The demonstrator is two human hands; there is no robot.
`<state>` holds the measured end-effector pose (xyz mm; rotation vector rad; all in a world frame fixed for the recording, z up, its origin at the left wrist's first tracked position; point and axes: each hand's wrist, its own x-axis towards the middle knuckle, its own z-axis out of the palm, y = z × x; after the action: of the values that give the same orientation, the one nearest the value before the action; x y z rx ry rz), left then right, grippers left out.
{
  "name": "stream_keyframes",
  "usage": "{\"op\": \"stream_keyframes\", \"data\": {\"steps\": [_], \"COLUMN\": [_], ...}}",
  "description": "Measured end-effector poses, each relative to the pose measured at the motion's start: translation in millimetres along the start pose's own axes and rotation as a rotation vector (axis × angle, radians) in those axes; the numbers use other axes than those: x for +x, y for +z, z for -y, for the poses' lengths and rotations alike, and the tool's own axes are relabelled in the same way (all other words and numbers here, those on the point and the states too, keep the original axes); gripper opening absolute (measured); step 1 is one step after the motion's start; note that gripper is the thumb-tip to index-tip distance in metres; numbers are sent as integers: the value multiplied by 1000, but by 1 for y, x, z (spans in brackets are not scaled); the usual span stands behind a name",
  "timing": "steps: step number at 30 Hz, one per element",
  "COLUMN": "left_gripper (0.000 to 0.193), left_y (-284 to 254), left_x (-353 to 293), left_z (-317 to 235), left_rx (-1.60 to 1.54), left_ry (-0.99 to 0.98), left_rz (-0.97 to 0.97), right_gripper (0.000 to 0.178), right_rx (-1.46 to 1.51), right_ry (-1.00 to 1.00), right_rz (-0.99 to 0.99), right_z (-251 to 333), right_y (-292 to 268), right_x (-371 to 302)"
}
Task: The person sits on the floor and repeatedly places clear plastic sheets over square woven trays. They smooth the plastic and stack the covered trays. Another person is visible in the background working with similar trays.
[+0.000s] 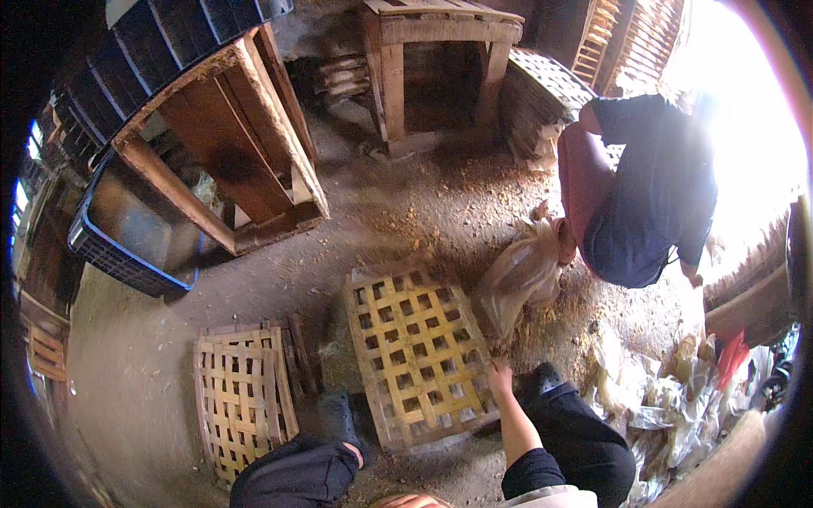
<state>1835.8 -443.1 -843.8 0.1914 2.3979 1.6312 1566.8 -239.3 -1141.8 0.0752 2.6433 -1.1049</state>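
My right hand (500, 376) grips the right edge of a woven bamboo tray (412, 354) with a wooden frame. The tray lies on the floor between my feet, its open lattice of yellowish strips facing up. At the lower edge of the view shows a skin-coloured sliver, perhaps part of my left hand (411, 502); its fingers cannot be made out. To the left, near my left shoe (339, 416), rest several similar woven trays (235, 394). Just beyond my right hand sits a translucent plastic sack (512, 284), close to a co-worker's leg.
A co-worker (648, 190) in dark clothes bends over at the right. Crumpled plastic bags (677, 389) pile up at the lower right. A wooden frame (224, 140) and a blue-rimmed crate (140, 233) stand at the left. Behind are a wooden stand (449, 32) and stacked trays (546, 80).
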Motion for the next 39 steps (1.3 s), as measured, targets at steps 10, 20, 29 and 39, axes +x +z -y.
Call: {"op": "stream_keyframes", "data": {"steps": [10,20,29,39], "left_gripper": [20,20,20,31], "left_y": [-5,-11,-12,-37], "left_x": [15,23,10,28], "left_z": [3,-1,-17,-11], "left_rx": [22,54,169,454], "left_ry": [-77,-42,113,70], "left_rz": [-34,-35,-85,-10], "right_gripper": [33,50,55,37], "right_rx": [-679,-1021,-753,-655], "right_ry": [-241,-311,-437,-628], "right_rz": [-43,143,-148,-134], "right_z": [14,30,132,315], "right_y": [-2,-19,-115,-257], "right_x": [33,84,96,-3]}}
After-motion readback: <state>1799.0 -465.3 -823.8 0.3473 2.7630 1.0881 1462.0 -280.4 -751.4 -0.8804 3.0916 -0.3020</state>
